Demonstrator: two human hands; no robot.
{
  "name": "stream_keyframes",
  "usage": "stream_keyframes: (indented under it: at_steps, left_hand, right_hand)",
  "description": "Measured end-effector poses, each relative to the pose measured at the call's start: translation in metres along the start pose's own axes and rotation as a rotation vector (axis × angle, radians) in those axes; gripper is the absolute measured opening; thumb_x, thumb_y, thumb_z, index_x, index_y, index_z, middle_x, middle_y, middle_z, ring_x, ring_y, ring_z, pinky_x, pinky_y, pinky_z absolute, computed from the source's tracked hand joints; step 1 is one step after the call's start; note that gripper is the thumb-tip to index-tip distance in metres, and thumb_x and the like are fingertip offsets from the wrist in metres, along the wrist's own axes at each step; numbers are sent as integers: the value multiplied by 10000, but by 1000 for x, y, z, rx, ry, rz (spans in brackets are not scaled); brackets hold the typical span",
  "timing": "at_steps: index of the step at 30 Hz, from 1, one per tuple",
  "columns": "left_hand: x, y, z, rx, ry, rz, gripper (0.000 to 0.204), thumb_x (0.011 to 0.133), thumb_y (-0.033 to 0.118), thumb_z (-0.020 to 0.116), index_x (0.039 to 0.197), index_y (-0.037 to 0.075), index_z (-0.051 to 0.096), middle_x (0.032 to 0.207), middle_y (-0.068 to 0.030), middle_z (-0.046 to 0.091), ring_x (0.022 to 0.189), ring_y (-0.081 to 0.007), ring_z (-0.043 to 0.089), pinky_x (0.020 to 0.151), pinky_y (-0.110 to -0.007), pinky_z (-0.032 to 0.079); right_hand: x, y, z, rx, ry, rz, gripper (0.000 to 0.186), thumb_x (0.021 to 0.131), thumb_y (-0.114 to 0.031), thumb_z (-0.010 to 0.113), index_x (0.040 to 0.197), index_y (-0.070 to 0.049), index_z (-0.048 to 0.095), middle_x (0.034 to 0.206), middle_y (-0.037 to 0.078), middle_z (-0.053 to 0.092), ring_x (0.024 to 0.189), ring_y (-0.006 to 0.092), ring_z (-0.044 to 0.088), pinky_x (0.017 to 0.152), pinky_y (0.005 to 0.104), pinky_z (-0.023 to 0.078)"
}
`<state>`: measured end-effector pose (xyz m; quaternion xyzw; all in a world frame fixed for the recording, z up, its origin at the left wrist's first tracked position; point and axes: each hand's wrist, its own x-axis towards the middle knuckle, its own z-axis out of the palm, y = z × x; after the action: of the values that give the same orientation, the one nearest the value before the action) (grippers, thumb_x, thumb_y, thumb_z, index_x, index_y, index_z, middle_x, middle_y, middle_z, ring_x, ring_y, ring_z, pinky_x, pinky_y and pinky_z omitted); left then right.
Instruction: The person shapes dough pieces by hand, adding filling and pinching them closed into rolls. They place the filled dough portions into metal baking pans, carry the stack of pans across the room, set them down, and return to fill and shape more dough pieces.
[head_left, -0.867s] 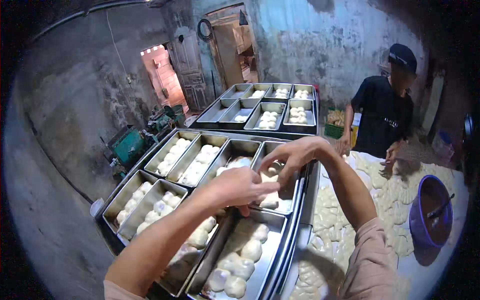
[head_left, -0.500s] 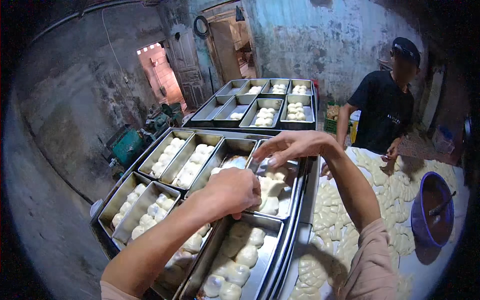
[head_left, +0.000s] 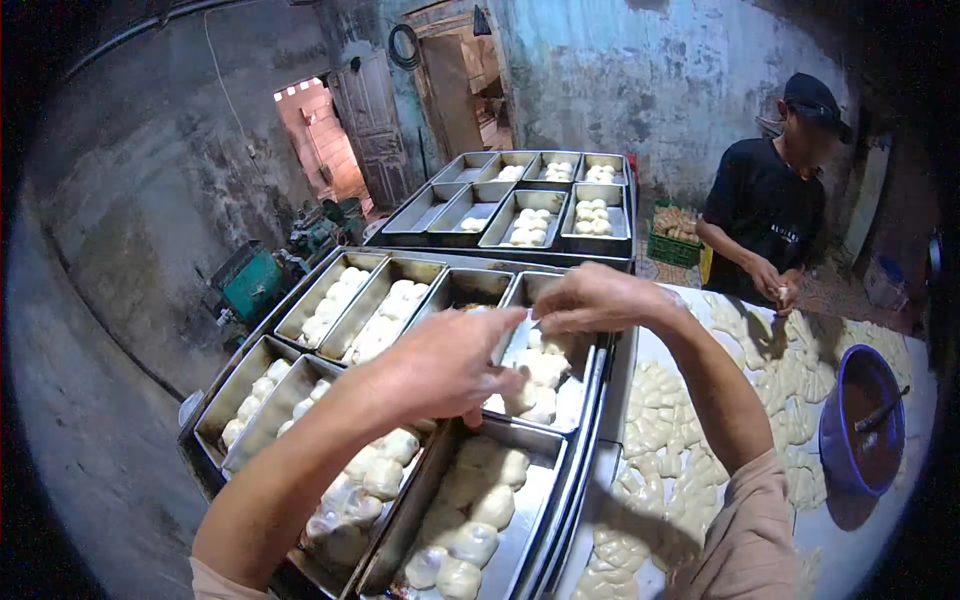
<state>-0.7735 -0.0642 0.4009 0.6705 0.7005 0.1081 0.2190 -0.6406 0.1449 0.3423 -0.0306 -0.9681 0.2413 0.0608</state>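
My left hand (head_left: 480, 370) is over the middle pans with its index finger stretched out and the others bent apart, seemingly holding nothing. My right hand (head_left: 580, 300) hovers at the far end of a metal loaf pan (head_left: 582, 395), fingers apart and curved downward. Below both hands, pale dough balls (head_left: 540, 368) lie bunched in that pan, partly hidden by my fingers. A neighbouring pan (head_left: 470, 285) is partly covered by my left hand. The front pan (head_left: 538, 530) holds several dough balls, as do the pans (head_left: 330, 300) to the left.
A rack of pans (head_left: 632, 240) stands behind. At the right, a person (head_left: 760, 210) stands at a table (head_left: 645, 340) covered in dough pieces, with a purple bowl (head_left: 880, 475). A green crate (head_left: 675, 245) sits behind the table. Green machinery (head_left: 250, 285) stands along the left.
My left hand has shifted slightly and its index finger has straightened out from a more curled grip. My right hand has moved slightly right. The other person's hands have come together around something small.
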Motion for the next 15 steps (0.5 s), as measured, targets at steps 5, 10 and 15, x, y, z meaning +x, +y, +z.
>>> stream_keyframes:
  at_steps: [5,10,15]
  left_hand:
    - [-7,5,-19,-7,55,24,569,882,232,703,1382,50,501,952,-156,740,639,-177,709,623,-330,553]
    - [-14,-19,-4,187,39,187,503,931,284,601,1365,52,497,819,-157,717,668,-246,706,716,-405,543]
    - [-41,-16,-5,156,-15,267,571,963,319,576,1434,50,398,962,-192,711,704,-265,709,703,-411,548]
  right_hand:
    - [-14,2,10,-73,147,-70,298,858,-284,659,1006,-30,707,881,174,701,827,322,680,764,387,522]
    - [-7,-15,21,-94,156,46,277,862,-264,695,1010,-31,709,863,145,703,787,252,688,734,348,529]
    - [-25,-32,37,-91,625,-43,180,904,-146,670,1000,6,684,1005,130,682,869,204,661,747,309,526]
